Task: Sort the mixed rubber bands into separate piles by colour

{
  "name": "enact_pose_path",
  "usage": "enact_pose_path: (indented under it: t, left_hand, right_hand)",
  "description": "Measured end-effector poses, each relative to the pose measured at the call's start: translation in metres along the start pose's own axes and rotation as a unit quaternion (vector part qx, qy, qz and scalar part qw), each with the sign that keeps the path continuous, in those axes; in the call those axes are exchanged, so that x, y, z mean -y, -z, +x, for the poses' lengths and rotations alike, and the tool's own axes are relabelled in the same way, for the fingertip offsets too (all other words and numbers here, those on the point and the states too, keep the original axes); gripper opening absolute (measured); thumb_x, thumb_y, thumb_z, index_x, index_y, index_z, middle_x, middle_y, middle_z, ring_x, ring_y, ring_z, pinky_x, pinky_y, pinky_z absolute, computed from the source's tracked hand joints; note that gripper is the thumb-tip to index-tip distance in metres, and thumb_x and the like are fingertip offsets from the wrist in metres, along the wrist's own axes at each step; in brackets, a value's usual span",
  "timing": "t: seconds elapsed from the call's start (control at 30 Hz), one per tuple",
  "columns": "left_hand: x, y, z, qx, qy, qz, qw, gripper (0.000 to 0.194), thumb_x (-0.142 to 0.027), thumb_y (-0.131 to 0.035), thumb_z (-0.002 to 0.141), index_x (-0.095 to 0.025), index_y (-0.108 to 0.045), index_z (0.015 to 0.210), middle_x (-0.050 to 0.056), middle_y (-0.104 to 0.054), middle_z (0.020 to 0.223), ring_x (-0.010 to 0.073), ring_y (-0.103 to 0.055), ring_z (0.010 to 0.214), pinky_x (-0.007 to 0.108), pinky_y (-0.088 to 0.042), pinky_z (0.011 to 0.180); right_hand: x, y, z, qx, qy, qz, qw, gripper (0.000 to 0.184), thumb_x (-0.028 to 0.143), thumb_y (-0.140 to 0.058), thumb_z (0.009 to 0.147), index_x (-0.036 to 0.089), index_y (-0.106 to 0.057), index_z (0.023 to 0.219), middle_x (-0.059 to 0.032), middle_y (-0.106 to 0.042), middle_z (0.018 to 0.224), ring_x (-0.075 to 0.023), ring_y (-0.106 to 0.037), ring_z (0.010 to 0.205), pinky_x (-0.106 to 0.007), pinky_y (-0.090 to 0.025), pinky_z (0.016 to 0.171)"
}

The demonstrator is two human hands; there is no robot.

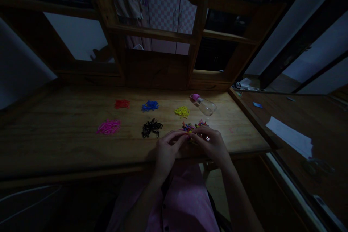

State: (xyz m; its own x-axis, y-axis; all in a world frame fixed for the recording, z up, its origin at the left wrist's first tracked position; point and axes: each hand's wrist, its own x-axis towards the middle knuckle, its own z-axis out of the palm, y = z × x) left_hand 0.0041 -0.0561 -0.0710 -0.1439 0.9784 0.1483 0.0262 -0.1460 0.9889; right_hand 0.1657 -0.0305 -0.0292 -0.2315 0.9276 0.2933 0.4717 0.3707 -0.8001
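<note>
My left hand (167, 149) and my right hand (213, 144) meet at the table's front edge, thumbs and fingertips pinched close together. Between them shows a bit of red and yellow, which looks like small rubber bands (189, 132); the fingers partly hide it. Just behind my fingers lies a mixed pile of multicoloured bands (202, 123), partly covered by my right hand. Separate piles are spread to the left and beyond: black bands (152, 127), yellow bands (182, 111), blue bands (149, 106), red bands (122, 104) and pink bands (109, 127).
A clear bottle with a pink cap (205, 105) lies on its side behind the mixed pile. The wooden table (67, 145) backs onto a shelf unit with a mirror (163, 7). White papers (289, 137) lie on a brown surface at right.
</note>
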Motion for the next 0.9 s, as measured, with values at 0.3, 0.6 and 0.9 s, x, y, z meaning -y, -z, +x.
enact_pose_path:
  t: [0.3,0.6,0.9]
  left_hand:
    - [0.001,0.001,0.006,-0.033,0.05,-0.064,0.996,0.026,-0.038,-0.072,0.079,-0.016,-0.076,0.092,0.006,-0.076,0.083,0.0176,-0.071,0.074,0.024,-0.057,0.067]
    - [0.007,-0.001,0.007,-0.013,0.034,-0.099,0.994,0.025,-0.035,-0.067,0.084,-0.014,-0.072,0.097,0.01,-0.076,0.091,0.0184,-0.072,0.076,0.026,-0.057,0.069]
    - [0.011,0.0,0.007,0.001,0.04,-0.109,0.993,0.023,-0.034,-0.067,0.084,-0.014,-0.069,0.096,0.008,-0.076,0.09,0.0182,-0.072,0.076,0.027,-0.057,0.071]
  right_hand:
    - [-0.013,0.015,0.013,-0.024,-0.005,-0.018,1.0,0.022,0.038,-0.061,0.089,0.018,-0.071,0.088,-0.0057,-0.072,0.084,-0.0181,-0.065,0.073,-0.027,-0.048,0.064]
    - [-0.058,0.001,0.107,0.056,-0.017,-0.029,0.998,0.026,0.04,-0.067,0.078,0.015,-0.074,0.076,-0.0044,-0.068,0.071,-0.0153,-0.058,0.063,-0.025,-0.042,0.057]
    - [-0.069,-0.003,0.117,0.053,-0.038,-0.004,0.998,0.031,0.042,-0.066,0.076,0.015,-0.078,0.08,-0.0055,-0.071,0.071,-0.0154,-0.059,0.059,-0.024,-0.04,0.05]
